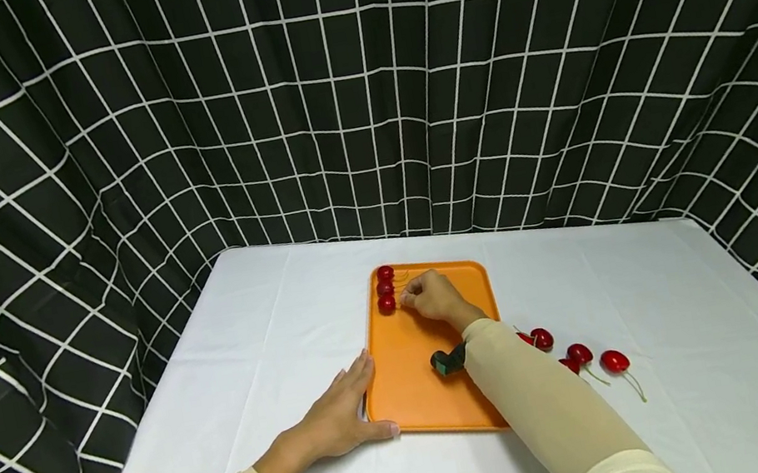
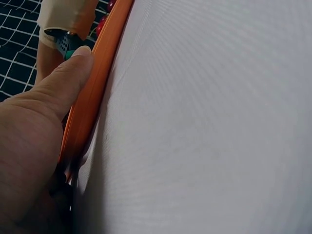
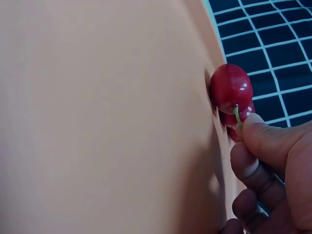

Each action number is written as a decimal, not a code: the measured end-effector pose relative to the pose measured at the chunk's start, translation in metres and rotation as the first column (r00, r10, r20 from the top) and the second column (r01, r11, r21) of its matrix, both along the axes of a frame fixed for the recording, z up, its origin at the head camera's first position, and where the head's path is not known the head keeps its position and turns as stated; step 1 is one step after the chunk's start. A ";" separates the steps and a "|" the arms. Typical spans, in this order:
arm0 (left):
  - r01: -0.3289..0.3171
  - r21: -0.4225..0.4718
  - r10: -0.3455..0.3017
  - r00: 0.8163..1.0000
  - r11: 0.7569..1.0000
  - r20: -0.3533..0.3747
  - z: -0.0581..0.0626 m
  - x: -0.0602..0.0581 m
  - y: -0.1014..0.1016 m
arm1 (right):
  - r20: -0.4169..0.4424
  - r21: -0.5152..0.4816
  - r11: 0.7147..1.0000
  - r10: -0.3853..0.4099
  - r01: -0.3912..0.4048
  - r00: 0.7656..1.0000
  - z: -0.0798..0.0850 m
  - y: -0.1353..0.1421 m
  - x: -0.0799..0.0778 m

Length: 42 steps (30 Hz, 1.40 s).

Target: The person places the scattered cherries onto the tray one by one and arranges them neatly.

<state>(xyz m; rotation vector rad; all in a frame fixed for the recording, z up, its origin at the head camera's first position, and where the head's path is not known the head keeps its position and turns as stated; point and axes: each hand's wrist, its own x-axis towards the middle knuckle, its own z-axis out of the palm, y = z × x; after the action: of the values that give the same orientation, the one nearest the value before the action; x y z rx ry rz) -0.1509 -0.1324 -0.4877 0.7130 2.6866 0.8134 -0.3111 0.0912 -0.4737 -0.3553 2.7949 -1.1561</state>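
An orange tray (image 1: 414, 391) lies on the white-covered table. Near its far left corner, three red cherries stand in a column along the left side, stems pointing right. My right hand (image 1: 433, 297) is over the tray and pinches the green stem of the nearest cherry (image 3: 231, 88) between thumb and finger. In the right wrist view that cherry partly hides the ones behind it. My left hand (image 1: 341, 419) touches the tray's near left corner, its fingers extended along the left edge and the thumb (image 2: 70, 73) along the front edge.
Several more cherries with stems (image 1: 614, 361) lie on the white cloth (image 1: 272, 323) right of the tray, some partly hidden by my right sleeve (image 1: 535, 386). A black curtain with white grid lines (image 1: 353, 89) hangs behind and at both sides.
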 end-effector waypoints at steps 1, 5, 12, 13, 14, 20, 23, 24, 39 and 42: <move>0.004 0.001 -0.004 1.000 1.000 -0.002 0.000 0.000 0.001 | -0.002 -0.001 1.000 -0.003 0.003 1.000 0.000 0.001 0.000; 0.015 0.001 -0.015 1.000 1.000 -0.003 0.000 0.001 0.003 | 0.003 -0.003 1.000 -0.015 0.015 1.000 0.000 0.004 0.002; 0.026 -0.002 -0.026 1.000 1.000 -0.002 0.000 0.001 0.007 | 0.049 -0.035 0.998 -0.049 0.051 0.998 0.003 0.012 0.006; 0.028 -0.002 -0.028 1.000 1.000 -0.003 0.001 0.001 0.007 | 0.061 -0.043 0.998 -0.052 0.055 0.997 0.004 0.015 0.006; 0.028 -0.004 -0.028 1.000 1.000 -0.004 0.001 0.001 0.008 | 0.068 -0.044 0.997 -0.054 0.058 0.996 0.005 0.018 0.007; 0.033 -0.002 -0.033 0.999 0.999 -0.012 0.001 -0.001 0.008 | 0.056 -0.075 0.994 -0.075 0.079 0.996 0.019 0.048 0.008; 0.023 -0.005 -0.023 1.000 1.000 -0.008 0.001 0.000 0.006 | -0.010 -0.082 0.993 -0.089 0.088 0.996 0.030 0.065 0.010; 0.019 -0.006 -0.019 1.000 1.000 -0.004 0.001 0.001 0.006 | -0.033 -0.091 0.992 -0.090 0.087 0.995 0.033 0.071 0.011; -0.002 0.014 0.002 1.000 1.000 0.015 -0.001 0.003 0.002 | -0.031 -0.443 0.889 -0.146 0.117 0.989 0.059 0.158 0.056; -0.001 0.012 0.001 1.000 1.000 0.006 0.001 0.002 0.001 | -0.051 -0.472 0.875 -0.147 0.106 0.988 0.064 0.174 0.072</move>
<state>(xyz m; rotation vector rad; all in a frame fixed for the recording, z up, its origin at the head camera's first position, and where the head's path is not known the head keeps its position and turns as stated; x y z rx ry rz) -0.1488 -0.1311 -0.4865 0.7108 2.6788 0.8309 -0.2395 0.2652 -0.4095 -0.2605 2.6050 -1.8962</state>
